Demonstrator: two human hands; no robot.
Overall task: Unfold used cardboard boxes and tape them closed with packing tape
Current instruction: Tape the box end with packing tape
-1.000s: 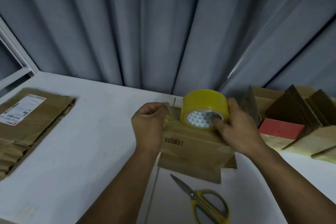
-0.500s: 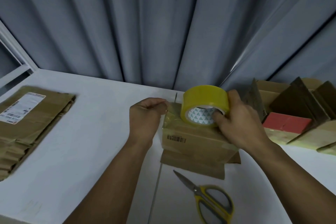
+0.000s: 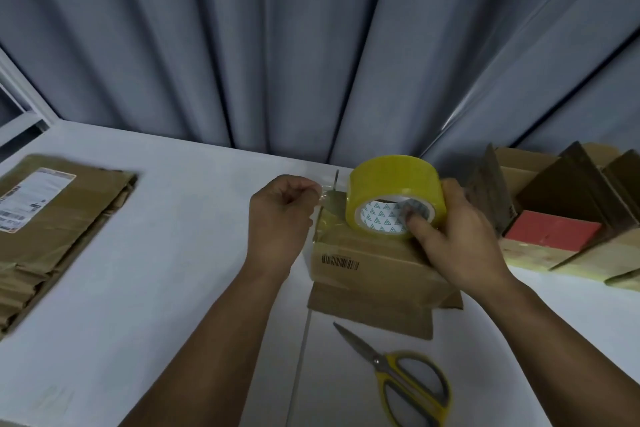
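- Cardboard box (image 3: 374,263), head view: small and brown, barcode on its near face, standing on a white table (image 3: 156,288), loose flaps splayed out beneath it on the near side.
- Yellow tape roll (image 3: 391,184) standing on edge on top of the box, patterned core turned toward the camera.
- Right hand (image 3: 460,239) at the right of the box: grasping the roll, thumb pressed into the core, fingers wrapped over the rim.
- Left hand (image 3: 280,215) just beyond the box's far-left corner: curled, thumb and forefinger pinching the free end of the tape strip (image 3: 323,198), clear film drawn from the roll to the pinch.
- Scissors (image 3: 405,378), yellow-handled, on the near side of the box, apart from it and untouched.
- Stack of flattened cardboard (image 3: 52,218) well to the left of the box; opened cartons (image 3: 554,229) well to its right; grey curtain (image 3: 311,45) behind it.
- Probable trouble from here:
  - Film folding onto itself or onto the left fingers, if the pinch slackens.
  - Crooked or wrinkled strip across the box top, if pulled off-line.
  - Light box sliding or tipping under the pull, with no hand pressing it down.
  - Flaps springing open before the tape grips.
  - Free end lost back onto the roll at cutting, scissors needing a hand.
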